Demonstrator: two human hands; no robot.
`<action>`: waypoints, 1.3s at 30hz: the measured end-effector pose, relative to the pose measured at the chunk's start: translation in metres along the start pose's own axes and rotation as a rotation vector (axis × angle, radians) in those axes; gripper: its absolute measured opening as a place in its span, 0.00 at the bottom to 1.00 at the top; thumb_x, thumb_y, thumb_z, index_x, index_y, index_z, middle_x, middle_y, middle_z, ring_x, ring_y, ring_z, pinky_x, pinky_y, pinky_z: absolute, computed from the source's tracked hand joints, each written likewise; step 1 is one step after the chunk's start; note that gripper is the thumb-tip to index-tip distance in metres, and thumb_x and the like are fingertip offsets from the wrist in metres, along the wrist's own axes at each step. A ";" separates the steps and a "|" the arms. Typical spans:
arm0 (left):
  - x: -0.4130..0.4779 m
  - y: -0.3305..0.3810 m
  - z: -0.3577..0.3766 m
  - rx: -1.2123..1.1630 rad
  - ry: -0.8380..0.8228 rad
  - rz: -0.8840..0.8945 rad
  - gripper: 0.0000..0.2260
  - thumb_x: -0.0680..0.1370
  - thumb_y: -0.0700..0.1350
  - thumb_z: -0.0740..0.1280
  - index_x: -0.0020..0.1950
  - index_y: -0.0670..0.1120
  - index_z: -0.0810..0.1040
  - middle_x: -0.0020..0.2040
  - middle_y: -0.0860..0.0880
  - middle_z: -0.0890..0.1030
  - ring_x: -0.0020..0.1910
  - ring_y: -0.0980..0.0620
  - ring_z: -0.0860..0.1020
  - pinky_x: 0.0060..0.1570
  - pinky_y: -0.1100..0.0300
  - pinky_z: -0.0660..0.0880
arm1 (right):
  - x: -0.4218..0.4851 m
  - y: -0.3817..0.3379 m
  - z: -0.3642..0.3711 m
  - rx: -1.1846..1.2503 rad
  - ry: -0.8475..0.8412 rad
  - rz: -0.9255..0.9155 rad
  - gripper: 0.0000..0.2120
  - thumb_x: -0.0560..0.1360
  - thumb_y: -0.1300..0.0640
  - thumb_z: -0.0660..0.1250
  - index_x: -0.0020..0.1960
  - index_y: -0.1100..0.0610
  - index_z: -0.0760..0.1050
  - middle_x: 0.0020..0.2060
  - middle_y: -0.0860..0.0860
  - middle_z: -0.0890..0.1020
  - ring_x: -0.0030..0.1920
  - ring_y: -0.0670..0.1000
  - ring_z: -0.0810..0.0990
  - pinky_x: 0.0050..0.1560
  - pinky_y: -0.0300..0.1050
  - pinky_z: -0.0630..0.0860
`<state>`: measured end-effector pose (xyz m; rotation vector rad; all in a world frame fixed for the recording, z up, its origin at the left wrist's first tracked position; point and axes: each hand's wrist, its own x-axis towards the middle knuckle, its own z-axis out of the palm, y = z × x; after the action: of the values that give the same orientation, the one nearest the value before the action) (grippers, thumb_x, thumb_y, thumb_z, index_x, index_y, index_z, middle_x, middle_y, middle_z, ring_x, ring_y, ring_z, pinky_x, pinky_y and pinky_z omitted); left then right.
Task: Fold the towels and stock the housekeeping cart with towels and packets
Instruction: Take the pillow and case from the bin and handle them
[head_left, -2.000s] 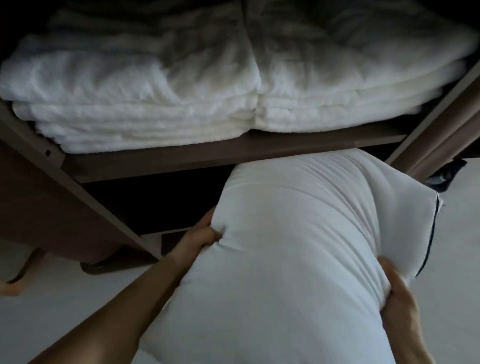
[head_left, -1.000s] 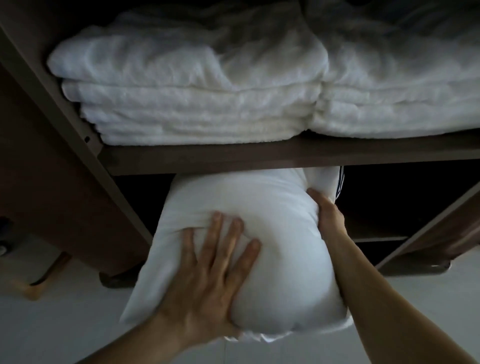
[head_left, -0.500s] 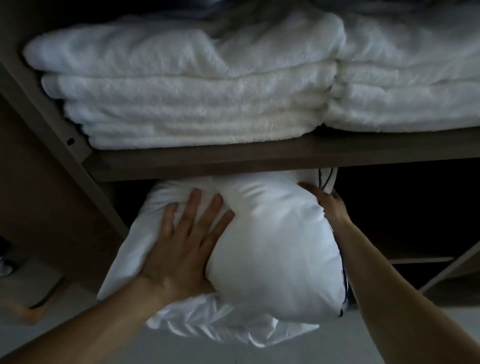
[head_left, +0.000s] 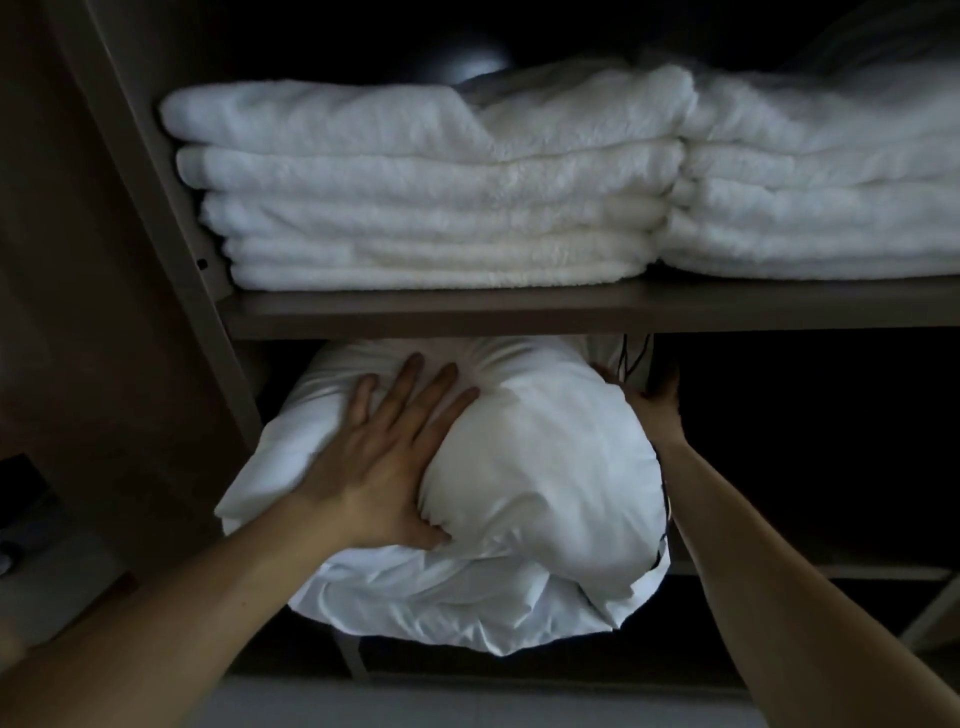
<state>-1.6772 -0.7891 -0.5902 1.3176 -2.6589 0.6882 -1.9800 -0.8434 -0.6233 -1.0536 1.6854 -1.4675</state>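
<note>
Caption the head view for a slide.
The left hand presses a pillow under the shelf of towels; the right hand holds its edge.

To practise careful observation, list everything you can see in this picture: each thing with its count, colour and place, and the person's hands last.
towels: two folded stacks, white, side by side on the shelf
shelf: one, brown, just above the pillow
post: one, brown, upright left of the towels
pillow: one, white, partly in the dark bay under the shelf
dark thing: one, rounded, behind the towels; too dim to identify
floor: pale grey strip, bottom edge
left hand: one, fingers spread, pressing flat on the pillow's front
right hand: one, gripping the pillow's right edge under the shelf
</note>
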 end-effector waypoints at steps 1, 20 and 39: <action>0.000 0.000 -0.002 0.001 -0.008 -0.002 0.63 0.56 0.76 0.66 0.80 0.53 0.36 0.81 0.48 0.45 0.80 0.41 0.46 0.72 0.34 0.56 | -0.015 -0.002 -0.009 -0.042 -0.010 -0.096 0.51 0.68 0.42 0.76 0.80 0.43 0.47 0.79 0.53 0.55 0.75 0.59 0.61 0.63 0.46 0.63; -0.073 0.001 -0.018 0.115 0.160 0.219 0.52 0.62 0.72 0.68 0.80 0.52 0.55 0.80 0.40 0.54 0.78 0.34 0.53 0.67 0.26 0.54 | -0.125 0.022 -0.052 -1.039 -0.323 -0.981 0.52 0.65 0.27 0.69 0.80 0.42 0.47 0.80 0.48 0.51 0.80 0.57 0.45 0.64 0.73 0.68; -0.014 -0.020 0.056 0.418 0.267 -0.041 0.41 0.71 0.46 0.70 0.80 0.58 0.52 0.79 0.42 0.57 0.76 0.30 0.56 0.63 0.25 0.61 | -0.021 0.034 0.012 -1.229 -0.454 -0.766 0.69 0.61 0.38 0.79 0.67 0.34 0.17 0.71 0.40 0.22 0.76 0.55 0.27 0.77 0.58 0.56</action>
<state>-1.6466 -0.8131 -0.6369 1.2488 -2.3476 1.3634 -1.9653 -0.8284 -0.6593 -2.6407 1.8544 -0.2568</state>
